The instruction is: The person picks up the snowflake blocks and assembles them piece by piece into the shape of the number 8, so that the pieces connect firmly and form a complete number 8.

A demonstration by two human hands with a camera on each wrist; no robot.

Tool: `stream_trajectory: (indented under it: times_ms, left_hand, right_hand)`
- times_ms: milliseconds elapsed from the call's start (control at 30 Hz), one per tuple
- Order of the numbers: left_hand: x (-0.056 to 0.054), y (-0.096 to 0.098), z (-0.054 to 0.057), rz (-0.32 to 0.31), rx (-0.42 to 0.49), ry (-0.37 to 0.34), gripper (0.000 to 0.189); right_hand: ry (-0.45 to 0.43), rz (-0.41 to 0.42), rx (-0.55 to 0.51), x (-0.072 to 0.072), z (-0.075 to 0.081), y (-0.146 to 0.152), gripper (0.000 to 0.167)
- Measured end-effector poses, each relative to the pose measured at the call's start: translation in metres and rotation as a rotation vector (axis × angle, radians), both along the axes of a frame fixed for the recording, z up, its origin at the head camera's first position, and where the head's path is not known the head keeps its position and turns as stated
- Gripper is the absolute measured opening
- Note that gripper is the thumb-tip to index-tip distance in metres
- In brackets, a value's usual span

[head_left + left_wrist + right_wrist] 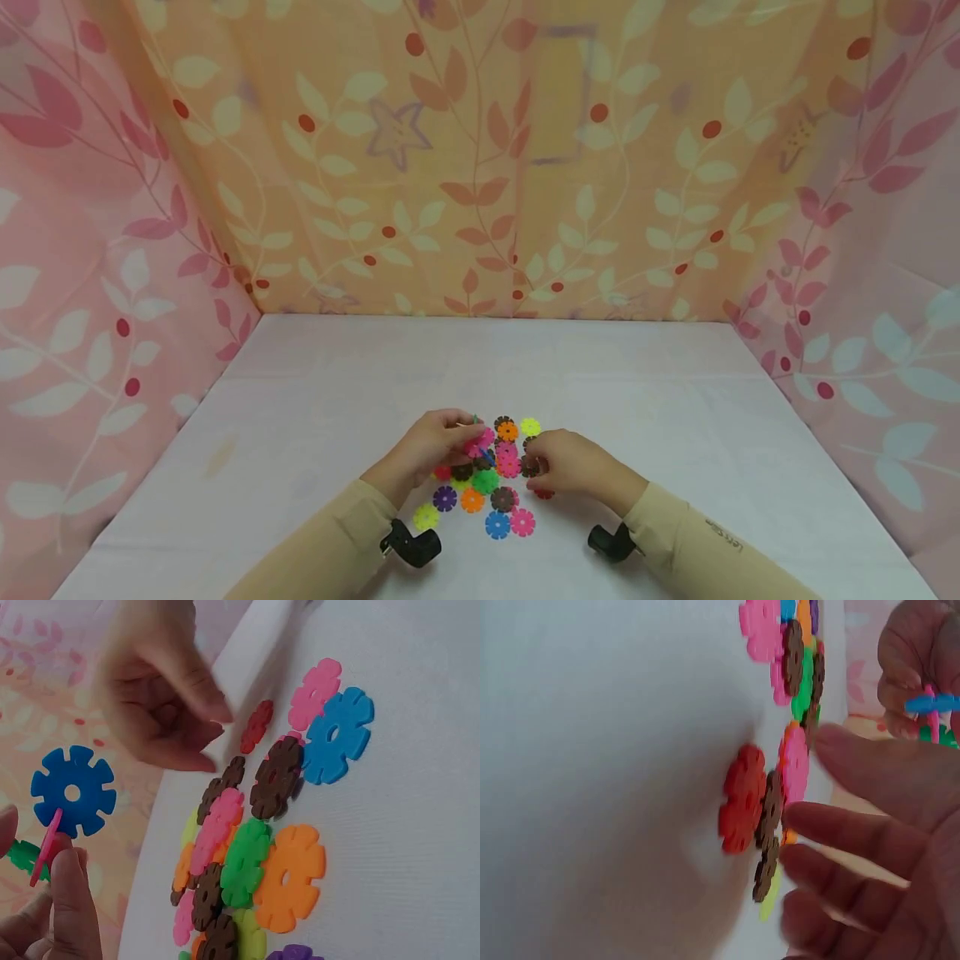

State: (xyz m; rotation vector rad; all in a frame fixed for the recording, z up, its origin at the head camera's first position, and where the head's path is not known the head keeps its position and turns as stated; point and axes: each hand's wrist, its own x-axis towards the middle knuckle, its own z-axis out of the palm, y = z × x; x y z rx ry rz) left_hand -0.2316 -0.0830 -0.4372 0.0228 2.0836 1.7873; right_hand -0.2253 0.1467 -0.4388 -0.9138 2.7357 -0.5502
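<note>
Fingers curled, the left hand (423,446) pinches a held pink disc (46,847) beyond and left of the loose green disc (485,482) lying in the pile. A blue disc (94,796) stands slotted across the pink one, and a held green disc (28,859) appears joined as well, though fingers hide that joint. Too hard a squeeze or a sideways push on one piece could twist another from its slot and drop it among the rest.

Left of the loose green disc and nearer the wearer lie a yellow disc (427,517) and a purple disc (445,498), both at risk from a trailing wrist. Just nearer, an orange disc (472,500) sits partly beneath the green; lifting either carelessly might shift both.

To the right, the right hand (577,467) hovers half open, thumb apart from its loosely bent fingers, with no disc visibly in its hold. Below it, right of the loose green disc, are brown discs (770,806) and a red disc (742,799). Lying thin and close together, they could slide or drag a neighbour along if fingertips catch two edges at once.
</note>
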Motion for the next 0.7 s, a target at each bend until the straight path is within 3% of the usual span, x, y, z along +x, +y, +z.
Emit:
stream_trajectory:
  times_ms: [167, 500, 700]
  left_hand:
    - [0.002, 0.002, 0.001, -0.040, -0.026, -0.002, 0.032]
    - [0.010, 0.003, 0.002, -0.055, -0.126, 0.018, 0.033]
    - [0.010, 0.003, 0.005, -0.077, -0.152, 0.034, 0.044]
  right_hand:
    - [-0.056, -0.016, 0.086, 0.001, -0.006, 0.009, 0.026]
    - [-0.123, -0.013, 0.026, 0.001, -0.008, 0.006, 0.027]
    - [-0.129, 0.006, 0.036, -0.001, -0.006, 0.010, 0.027]
